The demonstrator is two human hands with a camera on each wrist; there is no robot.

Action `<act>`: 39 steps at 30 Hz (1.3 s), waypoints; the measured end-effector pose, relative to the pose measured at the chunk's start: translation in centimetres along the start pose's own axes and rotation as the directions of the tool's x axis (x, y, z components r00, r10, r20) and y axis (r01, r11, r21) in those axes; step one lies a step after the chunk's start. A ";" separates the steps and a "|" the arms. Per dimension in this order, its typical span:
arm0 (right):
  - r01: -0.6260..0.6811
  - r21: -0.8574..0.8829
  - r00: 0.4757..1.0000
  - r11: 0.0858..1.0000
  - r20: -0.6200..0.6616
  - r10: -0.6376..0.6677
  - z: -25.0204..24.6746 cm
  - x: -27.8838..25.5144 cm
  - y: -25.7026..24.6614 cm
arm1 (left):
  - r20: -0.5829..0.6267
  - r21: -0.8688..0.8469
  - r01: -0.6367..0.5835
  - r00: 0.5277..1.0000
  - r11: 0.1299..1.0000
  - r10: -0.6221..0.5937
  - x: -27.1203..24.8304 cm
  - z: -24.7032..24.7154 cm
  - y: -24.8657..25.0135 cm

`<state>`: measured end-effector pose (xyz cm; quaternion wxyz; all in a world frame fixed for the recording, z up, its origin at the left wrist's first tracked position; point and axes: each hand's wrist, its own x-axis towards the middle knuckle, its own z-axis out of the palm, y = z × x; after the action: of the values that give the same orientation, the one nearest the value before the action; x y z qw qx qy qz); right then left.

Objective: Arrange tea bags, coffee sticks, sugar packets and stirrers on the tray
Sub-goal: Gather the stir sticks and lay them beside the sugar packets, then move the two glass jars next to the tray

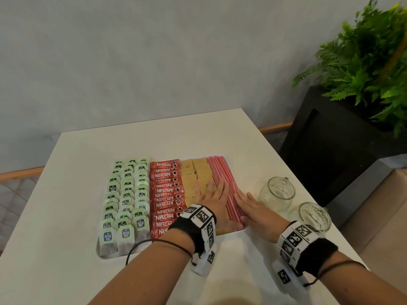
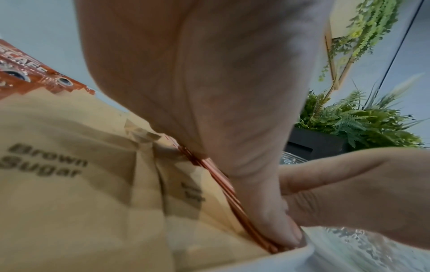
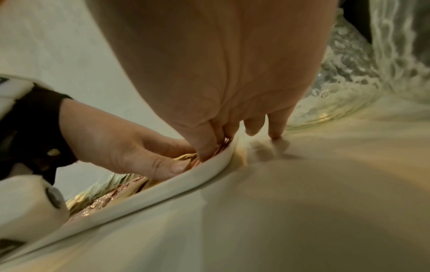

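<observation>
A white tray (image 1: 101, 254) on the table holds green tea bags (image 1: 127, 201) on the left, then red coffee sticks (image 1: 165, 190), brown sugar packets (image 1: 193, 172) and red stirrers (image 1: 220, 170) on the right. My left hand (image 1: 212, 193) lies flat with straight fingers over the sugar packets (image 2: 58, 174) and the inner side of the stirrers (image 2: 232, 198). My right hand (image 1: 251, 208) lies flat too, its fingertips (image 3: 207, 147) pressing the stirrers' outer side by the tray rim (image 3: 163, 191). Neither hand holds anything.
Two empty glass jars (image 1: 276, 192) (image 1: 310, 216) stand just right of my right hand, near the table's right edge. Beyond that edge, a black planter (image 1: 326, 150) with a green fern (image 1: 370, 62) stands on the floor. A grey wall runs behind the table.
</observation>
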<state>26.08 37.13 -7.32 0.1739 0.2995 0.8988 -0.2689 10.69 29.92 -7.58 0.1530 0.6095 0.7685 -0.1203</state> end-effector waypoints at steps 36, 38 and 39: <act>-0.049 0.325 0.973 0.944 -0.198 0.119 -0.3 4.8 -6.0 | -0.029 -0.558 0.528 0.759 0.640 -0.651 -16.0 4.3 -17.5; -0.067 0.307 0.971 0.949 -0.200 0.133 -0.9 5.8 -6.6 | -0.019 -0.556 0.537 0.754 0.634 -0.656 -15.5 3.9 -18.2; -0.072 0.296 0.969 0.952 -0.205 0.137 -1.1 6.2 -6.8 | -0.014 -0.551 0.544 0.752 0.632 -0.659 -15.2 3.7 -18.5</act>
<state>16.88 35.97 -6.76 0.0408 0.3972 0.8469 -0.3511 -3.82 10.61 -5.21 0.1772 0.2611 0.9423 0.1116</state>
